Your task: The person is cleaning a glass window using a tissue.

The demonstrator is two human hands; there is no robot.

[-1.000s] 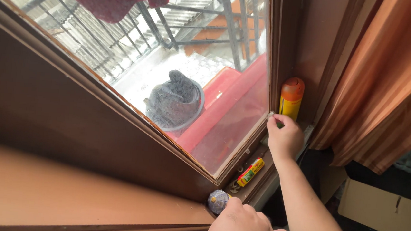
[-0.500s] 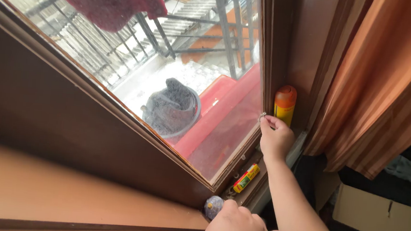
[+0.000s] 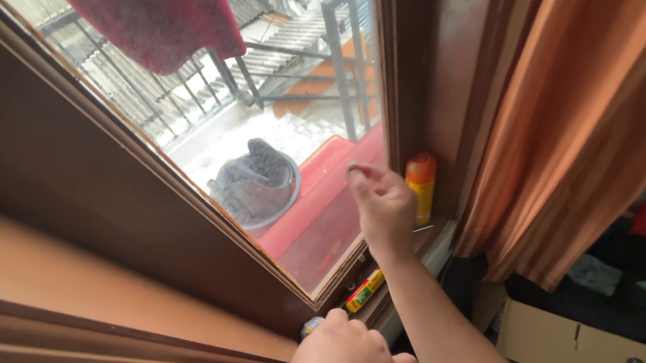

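Head view, the only 1 here: the right hand (image 3: 383, 201) is raised in front of the window pane (image 3: 296, 133), its thumb and forefinger pinched shut on a tiny pale scrap (image 3: 353, 168) held at the fingertips. Half a second ago that pinch sat low against the corner where the glass meets the brown frame (image 3: 404, 80), just beside the spray can (image 3: 420, 183); now the hand is up and away from the corner, in front of the glass and to the left of the can. By my reading the scrap has come off the glass edge, so the picking at that spot looks finished for the moment.

The left hand (image 3: 348, 356) rests at the bottom edge, fingers curled over a small bluish round thing (image 3: 311, 326) on the sill (image 3: 99, 294); the grip seems closed, though the knuckles hide most of it. A small yellow and red tube (image 3: 365, 289) lies in the window track between the 2 hands.

What the scrap is cannot be made out: it is too small. The round thing is nearly all covered. The orange curtain (image 3: 573, 124) hides the wall to the right, and the cardboard box (image 3: 578, 351) is cut off at the frame's lower edge.
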